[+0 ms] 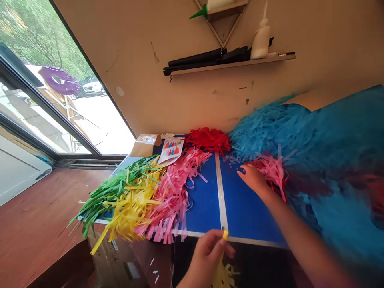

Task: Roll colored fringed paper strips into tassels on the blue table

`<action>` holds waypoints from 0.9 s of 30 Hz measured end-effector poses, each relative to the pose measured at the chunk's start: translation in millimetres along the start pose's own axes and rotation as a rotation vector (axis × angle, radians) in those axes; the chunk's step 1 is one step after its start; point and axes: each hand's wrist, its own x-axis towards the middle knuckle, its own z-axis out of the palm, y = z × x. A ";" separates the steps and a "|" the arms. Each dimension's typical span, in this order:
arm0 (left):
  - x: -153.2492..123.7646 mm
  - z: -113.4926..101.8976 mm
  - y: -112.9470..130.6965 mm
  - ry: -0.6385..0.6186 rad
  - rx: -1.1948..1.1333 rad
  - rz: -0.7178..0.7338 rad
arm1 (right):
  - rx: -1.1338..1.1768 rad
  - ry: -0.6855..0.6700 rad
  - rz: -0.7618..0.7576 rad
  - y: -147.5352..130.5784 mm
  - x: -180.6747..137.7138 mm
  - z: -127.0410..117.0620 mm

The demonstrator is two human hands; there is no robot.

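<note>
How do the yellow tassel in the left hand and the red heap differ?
The yellow tassel hangs from the pinching left hand; the red heap lies at the far side of the blue table. The yellow tassel shows as a slim bunch; the red heap spreads wide. Both consist of narrow strips.

So there's this tan wall [180,104], pretty scuffed, with a narrow shelf [234,65] holding a white squeeze bottle [260,43], nozzle up, next to some long black things [195,59] (no clue what exactly). Above it, a smaller shelf [228,11] has another bottle [219,3] on its side, green tip pointing left. Big window [51,106] on the left: trees [45,28], a white car [93,87] and a fuzzy purple ring [71,85] outside. Reddish floor [57,196], plus an open cardboard box [108,256] down low.
</note>
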 end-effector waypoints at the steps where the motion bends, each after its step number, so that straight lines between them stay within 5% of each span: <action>1: 1.4 -2.8 2.9 0.040 -0.051 -0.016 | -0.021 -0.016 0.030 1.9 16.1 7.3; 8: 6.7 -6.7 18.3 0.146 -0.193 -0.034 | -0.143 -0.088 0.057 16.0 33.3 34.6; 16: -9.3 -7.4 27.8 0.187 -0.248 -0.011 | -0.210 -0.132 -0.284 19.8 29.3 40.5; 27: -24.4 -11.6 20.2 0.196 -0.294 0.023 | -0.224 0.023 -0.299 28.7 50.4 69.0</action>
